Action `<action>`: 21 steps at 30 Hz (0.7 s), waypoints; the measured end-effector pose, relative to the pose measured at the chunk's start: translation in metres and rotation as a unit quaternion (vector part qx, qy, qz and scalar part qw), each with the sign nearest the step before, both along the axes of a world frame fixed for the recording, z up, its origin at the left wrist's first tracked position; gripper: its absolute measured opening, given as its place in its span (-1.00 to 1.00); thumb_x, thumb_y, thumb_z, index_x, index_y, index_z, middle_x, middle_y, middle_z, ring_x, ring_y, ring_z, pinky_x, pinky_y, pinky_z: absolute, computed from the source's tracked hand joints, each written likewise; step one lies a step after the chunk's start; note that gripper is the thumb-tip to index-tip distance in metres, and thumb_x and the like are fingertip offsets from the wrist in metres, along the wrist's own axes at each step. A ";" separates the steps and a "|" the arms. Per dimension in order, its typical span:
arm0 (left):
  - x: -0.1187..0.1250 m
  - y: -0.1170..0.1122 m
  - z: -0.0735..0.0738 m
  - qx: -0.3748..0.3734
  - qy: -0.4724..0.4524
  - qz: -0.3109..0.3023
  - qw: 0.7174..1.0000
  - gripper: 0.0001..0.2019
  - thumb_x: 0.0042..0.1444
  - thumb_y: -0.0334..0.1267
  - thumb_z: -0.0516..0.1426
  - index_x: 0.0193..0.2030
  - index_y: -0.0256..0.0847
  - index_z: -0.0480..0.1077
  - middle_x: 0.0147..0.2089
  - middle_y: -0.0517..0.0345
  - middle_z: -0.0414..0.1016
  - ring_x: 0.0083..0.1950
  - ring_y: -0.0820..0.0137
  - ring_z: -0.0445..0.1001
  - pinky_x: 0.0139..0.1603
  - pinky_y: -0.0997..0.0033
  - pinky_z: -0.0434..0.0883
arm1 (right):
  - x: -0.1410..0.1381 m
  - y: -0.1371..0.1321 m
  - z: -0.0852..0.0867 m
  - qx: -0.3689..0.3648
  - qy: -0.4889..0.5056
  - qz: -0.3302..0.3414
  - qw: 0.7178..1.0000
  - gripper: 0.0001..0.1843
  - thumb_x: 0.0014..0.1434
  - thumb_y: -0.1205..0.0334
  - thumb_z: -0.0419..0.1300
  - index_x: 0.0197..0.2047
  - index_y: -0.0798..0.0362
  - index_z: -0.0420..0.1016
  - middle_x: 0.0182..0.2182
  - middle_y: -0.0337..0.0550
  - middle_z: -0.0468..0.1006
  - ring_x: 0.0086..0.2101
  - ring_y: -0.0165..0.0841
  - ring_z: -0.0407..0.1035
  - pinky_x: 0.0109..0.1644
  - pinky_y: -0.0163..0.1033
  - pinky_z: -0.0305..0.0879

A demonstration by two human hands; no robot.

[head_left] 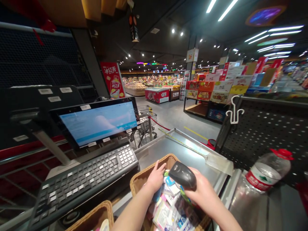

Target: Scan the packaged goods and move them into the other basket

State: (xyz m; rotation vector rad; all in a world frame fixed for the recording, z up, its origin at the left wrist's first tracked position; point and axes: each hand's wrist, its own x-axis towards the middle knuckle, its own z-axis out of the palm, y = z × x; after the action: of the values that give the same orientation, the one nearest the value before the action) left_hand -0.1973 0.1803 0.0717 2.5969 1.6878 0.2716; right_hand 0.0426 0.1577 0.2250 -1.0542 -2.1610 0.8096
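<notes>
Presently, the right hand (201, 189) is clenched around a black handheld barcode scanner (182, 175) above a wicker basket (144, 173); the left hand (155, 178) lies open, fingers extended, over the packaged goods (168, 211) inside.

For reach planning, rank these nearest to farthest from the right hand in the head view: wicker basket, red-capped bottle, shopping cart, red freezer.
1. Wicker basket: directly below the right hand, gripping a barcode scanner.
2. Red-capped bottle: right, beside the counter.
3. Shopping cart: ahead, past the counter.
4. Red freezer: farther ahead.
</notes>
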 end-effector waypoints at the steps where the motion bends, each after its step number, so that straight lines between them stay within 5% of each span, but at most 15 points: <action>1: 0.000 0.000 0.001 0.002 0.002 0.001 1.000 -0.57 0.15 -0.40 0.00 0.12 -0.05 0.43 0.24 0.10 0.40 0.43 0.22 0.04 0.47 0.01 -0.44 | -0.001 0.001 0.000 -0.002 0.004 0.004 1.000 -0.39 -0.16 0.41 0.12 0.04 0.08 0.45 0.03 0.00 0.52 0.06 -0.10 0.36 0.18 0.00 0.26; 6: -0.001 -0.003 0.010 0.016 0.014 0.016 1.000 -0.64 0.17 -0.42 0.00 0.02 -0.13 0.49 0.16 0.03 0.47 0.39 0.22 0.12 0.45 -0.06 -0.40 | -0.003 0.000 0.000 0.001 0.009 0.001 1.000 -0.39 -0.17 0.41 0.11 0.04 0.10 0.45 0.03 0.01 0.51 0.06 -0.10 0.36 0.18 -0.01 0.25; 10: -0.014 -0.015 0.024 0.034 0.017 0.031 0.999 -0.77 0.14 -0.42 0.06 -0.26 -0.16 0.56 0.04 0.00 0.54 0.38 0.18 0.14 0.42 -0.17 -0.37 | -0.003 -0.006 0.003 0.006 -0.011 -0.014 1.000 -0.37 -0.15 0.37 0.12 0.08 0.12 0.41 0.03 0.01 0.50 0.06 -0.09 0.36 0.17 -0.01 0.26; 14: -0.038 -0.038 0.044 0.061 0.010 0.057 0.997 -0.76 0.15 -0.44 0.06 -0.42 -0.17 0.52 0.11 0.02 0.50 0.40 0.17 0.10 0.40 -0.26 -0.36 | -0.003 -0.015 0.004 0.012 -0.023 -0.006 1.000 -0.40 -0.12 0.35 0.11 0.07 0.08 0.43 0.03 -0.01 0.50 0.05 -0.10 0.37 0.16 -0.03 0.27; 21: -0.073 -0.088 0.086 0.131 -0.032 0.125 0.983 -0.86 0.09 -0.43 0.14 -0.43 -0.16 0.48 0.21 0.08 0.42 0.41 0.10 0.07 0.35 -0.38 -0.33 | -0.014 -0.033 0.010 0.038 -0.014 0.001 0.999 -0.41 -0.15 0.36 0.10 0.03 0.09 0.45 0.02 0.00 0.52 0.03 -0.11 0.40 0.12 -0.06 0.31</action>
State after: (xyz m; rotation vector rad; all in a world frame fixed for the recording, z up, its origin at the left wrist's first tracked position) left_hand -0.2700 0.0919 0.1581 2.5048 2.0837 0.6181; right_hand 0.0289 0.1250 0.2352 -1.0315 -2.1971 0.7122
